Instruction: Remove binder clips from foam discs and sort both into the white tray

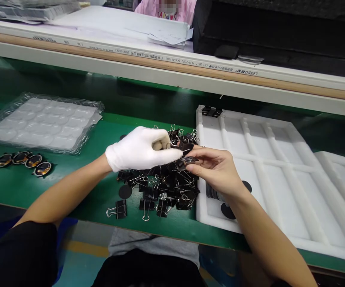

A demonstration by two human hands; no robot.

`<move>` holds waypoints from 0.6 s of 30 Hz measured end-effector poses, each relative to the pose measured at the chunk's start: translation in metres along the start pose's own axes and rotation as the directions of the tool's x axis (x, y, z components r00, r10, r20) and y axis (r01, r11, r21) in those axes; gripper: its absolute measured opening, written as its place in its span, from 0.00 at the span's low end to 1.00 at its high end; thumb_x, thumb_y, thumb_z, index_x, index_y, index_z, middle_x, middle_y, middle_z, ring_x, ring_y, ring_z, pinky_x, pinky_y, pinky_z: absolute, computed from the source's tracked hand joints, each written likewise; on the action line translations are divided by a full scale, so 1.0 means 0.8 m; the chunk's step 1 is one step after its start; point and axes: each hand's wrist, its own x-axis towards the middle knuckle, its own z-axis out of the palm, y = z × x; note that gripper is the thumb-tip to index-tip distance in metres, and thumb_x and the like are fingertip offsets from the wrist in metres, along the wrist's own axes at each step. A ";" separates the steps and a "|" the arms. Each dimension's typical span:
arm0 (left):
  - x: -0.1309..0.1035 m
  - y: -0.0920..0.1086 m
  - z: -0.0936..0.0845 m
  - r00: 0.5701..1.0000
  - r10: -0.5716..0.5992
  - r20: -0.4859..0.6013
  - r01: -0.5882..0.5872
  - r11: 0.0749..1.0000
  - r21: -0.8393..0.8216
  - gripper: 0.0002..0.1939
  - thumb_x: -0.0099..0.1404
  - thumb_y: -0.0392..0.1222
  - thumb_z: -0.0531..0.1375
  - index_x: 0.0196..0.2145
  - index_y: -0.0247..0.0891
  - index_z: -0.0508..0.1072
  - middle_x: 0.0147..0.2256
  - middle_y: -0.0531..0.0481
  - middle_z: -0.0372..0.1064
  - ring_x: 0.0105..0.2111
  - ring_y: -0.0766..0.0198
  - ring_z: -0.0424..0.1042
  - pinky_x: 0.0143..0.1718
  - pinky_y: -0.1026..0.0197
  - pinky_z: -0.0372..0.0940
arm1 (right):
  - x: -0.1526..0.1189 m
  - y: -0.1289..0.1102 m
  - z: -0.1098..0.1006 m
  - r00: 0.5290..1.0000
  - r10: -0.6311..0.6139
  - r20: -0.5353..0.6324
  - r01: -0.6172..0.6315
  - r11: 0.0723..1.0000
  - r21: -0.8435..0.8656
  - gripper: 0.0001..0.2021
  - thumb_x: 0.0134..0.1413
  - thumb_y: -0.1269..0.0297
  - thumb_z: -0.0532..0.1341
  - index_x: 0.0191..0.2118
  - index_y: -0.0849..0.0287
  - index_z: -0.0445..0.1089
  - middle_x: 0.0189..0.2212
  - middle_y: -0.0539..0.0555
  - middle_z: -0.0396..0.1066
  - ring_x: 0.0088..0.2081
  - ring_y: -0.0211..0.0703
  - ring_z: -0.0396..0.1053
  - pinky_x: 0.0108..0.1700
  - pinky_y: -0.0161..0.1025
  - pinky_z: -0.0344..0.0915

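My left hand (145,148), in a white glove, is closed at the fingertips on a black binder clip (186,147) above a pile of similar clips (160,191). My bare right hand (216,165) pinches a small dark, shiny round piece (186,162) between thumb and fingers, just below that clip. The clip and the piece are close together; whether they touch is hard to tell. A single binder clip (121,209) lies at the pile's front left, and a black disc (125,191) lies beside the pile.
White foam tray (280,165) at right holds black discs (228,211) and clips (212,111). Clear plastic tray (41,123) lies at left, with several round amber-lensed pieces (33,160) before it. A raised ledge (172,75) crosses behind; a person (184,10) sits beyond.
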 end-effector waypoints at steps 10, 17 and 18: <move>-0.003 -0.002 0.009 0.991 0.133 -0.007 -0.133 0.990 0.053 0.19 0.59 0.53 0.65 0.22 0.36 0.68 0.18 0.58 0.59 0.22 0.73 0.56 0.24 0.66 0.52 | -0.002 0.002 -0.005 0.998 0.028 0.062 -0.024 0.998 -0.057 0.11 0.45 0.65 0.78 0.37 0.55 0.83 0.37 0.54 0.80 0.31 0.39 0.78 0.38 0.38 0.81; 0.002 -0.001 0.001 0.993 -0.018 -0.118 -0.002 0.987 -0.163 0.13 0.56 0.46 0.62 0.21 0.35 0.69 0.19 0.56 0.58 0.22 0.73 0.55 0.24 0.65 0.50 | 0.006 0.001 -0.016 0.989 0.127 -0.077 -0.116 0.985 0.130 0.14 0.53 0.54 0.76 0.41 0.53 0.78 0.45 0.54 0.80 0.43 0.46 0.81 0.47 0.44 0.83; 0.003 -0.001 0.000 0.990 -0.033 -0.135 0.007 0.983 -0.186 0.13 0.56 0.46 0.62 0.22 0.35 0.70 0.19 0.56 0.59 0.22 0.72 0.56 0.24 0.65 0.50 | 0.008 0.002 -0.017 0.984 0.149 -0.101 -0.135 0.981 0.140 0.14 0.56 0.52 0.74 0.42 0.53 0.76 0.45 0.53 0.80 0.47 0.48 0.81 0.51 0.45 0.82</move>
